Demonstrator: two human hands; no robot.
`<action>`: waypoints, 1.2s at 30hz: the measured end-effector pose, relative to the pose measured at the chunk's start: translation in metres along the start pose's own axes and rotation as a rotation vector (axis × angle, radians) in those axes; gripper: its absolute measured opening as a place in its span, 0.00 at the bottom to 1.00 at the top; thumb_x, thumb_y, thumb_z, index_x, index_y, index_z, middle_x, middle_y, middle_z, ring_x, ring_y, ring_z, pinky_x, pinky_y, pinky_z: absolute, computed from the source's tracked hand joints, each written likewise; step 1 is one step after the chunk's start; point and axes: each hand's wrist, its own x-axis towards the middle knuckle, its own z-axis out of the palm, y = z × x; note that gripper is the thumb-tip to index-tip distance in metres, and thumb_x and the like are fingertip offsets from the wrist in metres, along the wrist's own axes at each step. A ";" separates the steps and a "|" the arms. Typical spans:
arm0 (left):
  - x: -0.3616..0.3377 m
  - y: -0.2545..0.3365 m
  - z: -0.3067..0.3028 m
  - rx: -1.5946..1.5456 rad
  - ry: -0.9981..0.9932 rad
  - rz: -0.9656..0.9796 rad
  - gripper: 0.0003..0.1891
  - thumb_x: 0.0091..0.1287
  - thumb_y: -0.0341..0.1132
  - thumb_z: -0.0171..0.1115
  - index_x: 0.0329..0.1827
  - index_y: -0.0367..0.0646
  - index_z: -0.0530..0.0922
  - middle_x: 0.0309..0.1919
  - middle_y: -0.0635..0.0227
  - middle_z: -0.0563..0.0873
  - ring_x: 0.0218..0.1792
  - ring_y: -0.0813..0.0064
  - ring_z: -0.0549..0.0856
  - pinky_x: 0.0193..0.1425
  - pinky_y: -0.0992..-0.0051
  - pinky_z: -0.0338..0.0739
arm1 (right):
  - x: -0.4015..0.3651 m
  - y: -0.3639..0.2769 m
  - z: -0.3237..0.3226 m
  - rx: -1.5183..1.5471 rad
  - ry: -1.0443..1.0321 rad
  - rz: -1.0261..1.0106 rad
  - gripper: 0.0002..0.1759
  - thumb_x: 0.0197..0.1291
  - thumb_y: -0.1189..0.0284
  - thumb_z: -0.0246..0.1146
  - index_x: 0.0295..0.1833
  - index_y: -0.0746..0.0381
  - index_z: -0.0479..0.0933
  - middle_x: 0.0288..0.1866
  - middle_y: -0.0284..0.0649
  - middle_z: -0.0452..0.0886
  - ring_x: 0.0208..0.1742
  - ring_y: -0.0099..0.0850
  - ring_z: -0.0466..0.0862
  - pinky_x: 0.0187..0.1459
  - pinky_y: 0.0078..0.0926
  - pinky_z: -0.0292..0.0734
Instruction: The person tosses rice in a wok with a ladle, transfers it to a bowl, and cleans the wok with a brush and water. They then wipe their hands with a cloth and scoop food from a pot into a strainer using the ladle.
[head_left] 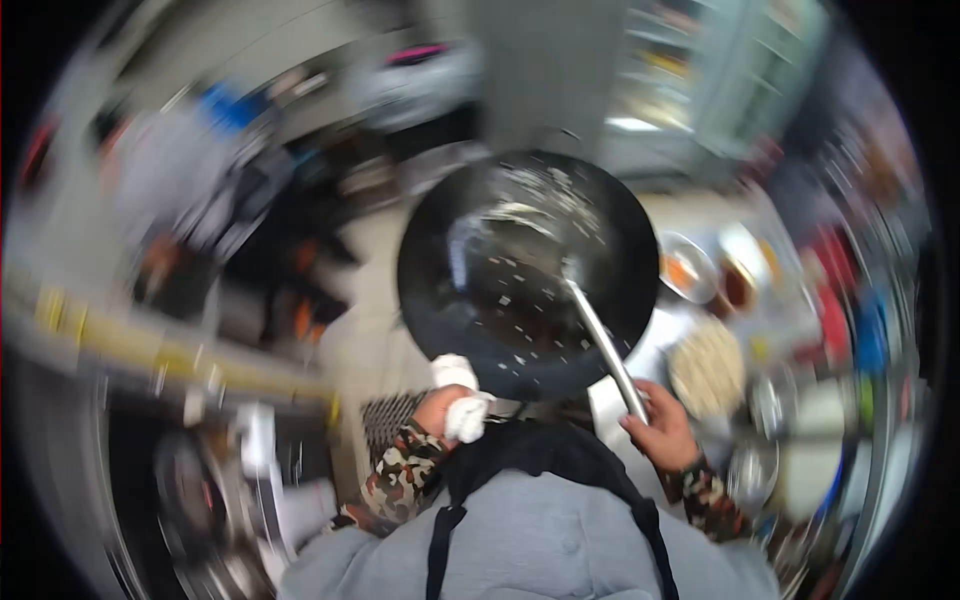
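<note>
Just beyond the left fingers (441,402), bunched round a white cloth (466,419) at its rim, the wok (528,310) looks heavy and slick; the right fingers (655,400) wrap the utensil (606,345) by its stiff handle.

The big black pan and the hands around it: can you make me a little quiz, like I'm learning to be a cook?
1. True or false: the right hand holds a long metal tool that reaches into the black pan.

2. Pick one. What colour is the cloth in the left hand?
a) red
b) white
c) blue

3. Fill in the word: the bowl with orange bits in it is on the person's ____ side of the pan.

Key: 1 true; 2 b; 3 right.
</note>
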 end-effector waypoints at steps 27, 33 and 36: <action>-0.430 -0.091 -0.438 -0.769 0.964 1.462 0.08 0.60 0.41 0.55 0.32 0.49 0.78 0.24 0.73 0.81 0.26 0.75 0.81 0.29 0.74 0.74 | 0.026 0.069 0.666 -0.488 -1.662 0.247 0.34 0.61 0.71 0.60 0.71 0.61 0.56 0.36 0.39 0.79 0.26 0.23 0.80 0.23 0.21 0.78; -0.404 -0.008 -0.489 -0.586 0.958 1.160 0.08 0.61 0.42 0.55 0.33 0.49 0.79 0.24 0.73 0.81 0.27 0.75 0.81 0.29 0.74 0.75 | 0.108 0.103 0.556 -0.774 -1.064 -0.389 0.24 0.53 0.63 0.61 0.55 0.61 0.76 0.41 0.46 0.83 0.43 0.42 0.83 0.47 0.37 0.77; -0.346 0.036 -0.487 -0.469 0.966 0.953 0.08 0.61 0.42 0.55 0.33 0.49 0.79 0.25 0.73 0.81 0.27 0.75 0.81 0.30 0.74 0.75 | 0.158 0.131 0.428 -0.905 -0.527 -0.238 0.20 0.51 0.69 0.58 0.51 0.60 0.79 0.43 0.48 0.83 0.46 0.45 0.82 0.49 0.42 0.75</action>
